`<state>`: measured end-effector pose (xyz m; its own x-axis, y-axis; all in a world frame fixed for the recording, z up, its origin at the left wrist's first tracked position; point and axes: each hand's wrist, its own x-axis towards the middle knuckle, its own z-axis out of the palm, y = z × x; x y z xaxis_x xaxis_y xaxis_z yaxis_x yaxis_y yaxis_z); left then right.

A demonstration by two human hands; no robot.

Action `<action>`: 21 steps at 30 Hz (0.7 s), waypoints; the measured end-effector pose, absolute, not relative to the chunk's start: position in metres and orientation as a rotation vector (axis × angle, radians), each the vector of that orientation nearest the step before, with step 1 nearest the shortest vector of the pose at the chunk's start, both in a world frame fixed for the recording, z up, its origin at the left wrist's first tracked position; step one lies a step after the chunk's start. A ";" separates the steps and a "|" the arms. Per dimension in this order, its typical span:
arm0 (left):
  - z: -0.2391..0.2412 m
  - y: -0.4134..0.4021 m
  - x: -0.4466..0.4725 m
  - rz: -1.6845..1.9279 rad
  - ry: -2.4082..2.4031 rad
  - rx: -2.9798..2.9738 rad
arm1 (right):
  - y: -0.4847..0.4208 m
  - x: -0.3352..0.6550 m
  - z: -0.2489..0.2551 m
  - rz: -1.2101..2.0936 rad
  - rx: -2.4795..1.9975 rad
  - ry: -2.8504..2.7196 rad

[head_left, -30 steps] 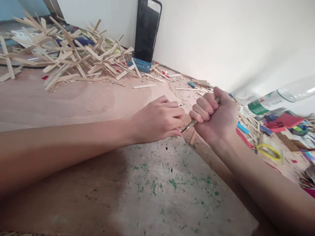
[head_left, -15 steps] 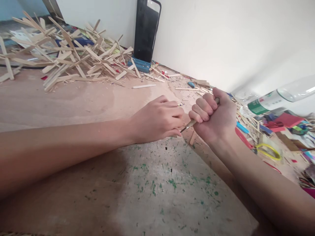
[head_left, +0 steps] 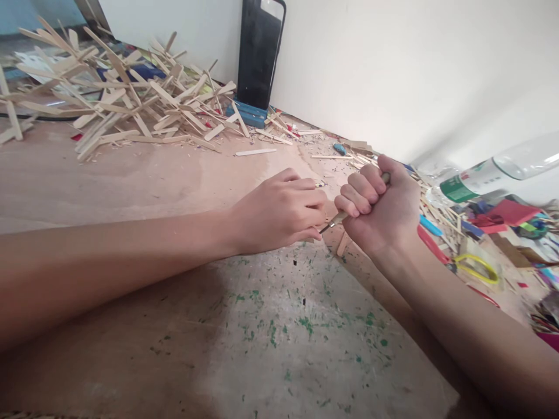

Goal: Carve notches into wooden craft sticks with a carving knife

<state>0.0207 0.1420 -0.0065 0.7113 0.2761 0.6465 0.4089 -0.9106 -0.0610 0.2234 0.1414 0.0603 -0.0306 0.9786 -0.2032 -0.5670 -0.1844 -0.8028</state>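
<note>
Barely anything moved since a second ago: right hand [head_left: 384, 206] fisted on craft knife [head_left: 335, 220], tip just beside left hand [head_left: 279, 212], which curls onto board [head_left: 279, 326], contents hidden; best cut slowly, fingertips kept off the blade's path.

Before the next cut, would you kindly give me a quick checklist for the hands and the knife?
1. Right hand gripping the knife firmly: ok, fist closed round the handle.
2. Blade tip clear of the left fingers: not ok, it sits right by them.
3. Piece pinned under the left hand: cannot tell, the fingers hide it.
4. Board flat beneath the cut: ok.
5. Bottle away from the hands: ok, lying far right.
</note>
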 end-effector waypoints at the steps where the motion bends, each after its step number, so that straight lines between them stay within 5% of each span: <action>1: -0.007 0.142 0.021 -0.984 -0.545 -2.713 | 0.141 0.224 0.060 1.563 -0.900 -0.633; 21: 0.001 0.128 0.017 -1.349 -0.226 -2.383 | 0.142 0.237 0.059 1.587 -0.826 -0.997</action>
